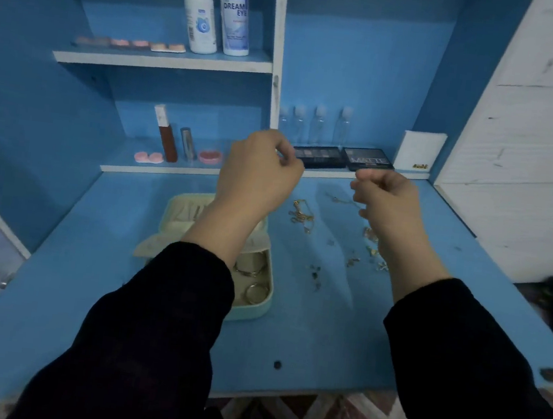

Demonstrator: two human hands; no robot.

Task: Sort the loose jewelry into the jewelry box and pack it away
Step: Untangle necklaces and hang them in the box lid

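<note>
An open mint-green jewelry box [258, 310] lies on the blue desk [304, 343], partly hidden under my left forearm. Metal hoops [253, 291] rest in its tray. Its cream-lined lid [182, 210] is folded back at the far side. A tangle of gold chains [302, 216] and several small loose pieces [353, 261] are scattered to the right of the box. My left hand [258, 173] is held above the desk with its fingertips pinched together. My right hand [386, 197] is also pinched, and a thin chain [340, 200] trails from its fingers.
Behind my hands, the low shelf carries two dark eyeshadow palettes [343, 158], clear small bottles [317, 124], a white card box [419, 151], tubes and pink lens cases [148, 157]. Two white solution bottles [218, 13] stand on the upper shelf. A white panel [535, 135] flanks the right.
</note>
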